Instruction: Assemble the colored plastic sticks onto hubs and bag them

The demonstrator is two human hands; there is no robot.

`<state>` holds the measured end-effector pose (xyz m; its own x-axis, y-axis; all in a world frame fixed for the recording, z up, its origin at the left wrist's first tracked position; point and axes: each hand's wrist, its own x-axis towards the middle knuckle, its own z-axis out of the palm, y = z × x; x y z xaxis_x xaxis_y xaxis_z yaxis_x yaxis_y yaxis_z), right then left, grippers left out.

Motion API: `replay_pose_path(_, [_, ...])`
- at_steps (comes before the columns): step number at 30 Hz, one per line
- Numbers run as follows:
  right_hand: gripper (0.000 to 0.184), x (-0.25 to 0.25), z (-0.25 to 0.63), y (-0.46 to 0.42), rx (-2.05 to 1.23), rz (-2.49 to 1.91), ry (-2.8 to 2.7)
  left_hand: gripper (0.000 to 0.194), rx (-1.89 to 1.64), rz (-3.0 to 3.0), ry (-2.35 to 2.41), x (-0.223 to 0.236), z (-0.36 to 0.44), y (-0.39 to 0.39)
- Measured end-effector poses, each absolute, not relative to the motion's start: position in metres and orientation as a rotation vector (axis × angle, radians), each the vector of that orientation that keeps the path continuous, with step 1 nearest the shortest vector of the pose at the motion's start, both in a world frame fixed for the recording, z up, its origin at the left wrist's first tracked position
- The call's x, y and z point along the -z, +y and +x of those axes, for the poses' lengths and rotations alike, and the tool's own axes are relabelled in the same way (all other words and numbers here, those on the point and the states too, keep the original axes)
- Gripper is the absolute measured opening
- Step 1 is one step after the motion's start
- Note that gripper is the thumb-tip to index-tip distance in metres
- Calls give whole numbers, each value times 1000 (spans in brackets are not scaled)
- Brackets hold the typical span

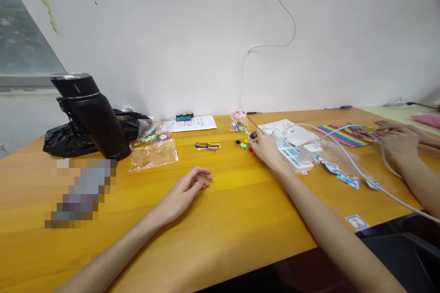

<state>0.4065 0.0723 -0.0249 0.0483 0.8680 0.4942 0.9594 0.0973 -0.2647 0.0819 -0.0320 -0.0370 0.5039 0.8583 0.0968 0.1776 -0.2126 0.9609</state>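
My right hand [264,147] reaches forward on the yellow table, its fingers closed at a small round blue disc [252,137]. Just left of those fingertips lie several more small discs: a black one [238,142], a green one [244,146] and a yellow one [246,140]. A red disc [250,150] is partly covered by the hand. My left hand [187,190] rests on the table with loosely bent fingers and holds nothing. Beyond it lies a small pile of thin coloured sticks [207,146].
A black bottle [92,119] stands at the left beside a black plastic bag [65,139] and a clear bag [154,154]. Right of my right hand sit a white power strip [295,155] and white cables [354,162]. Another person's hands [398,144] work near rainbow-coloured sticks [347,136].
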Motion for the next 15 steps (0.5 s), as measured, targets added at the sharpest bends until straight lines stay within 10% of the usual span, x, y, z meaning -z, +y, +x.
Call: replay_pose_path(15, [20,30,400,76,243,-2007,-1784,25,-798,1716,895,42,81,-31])
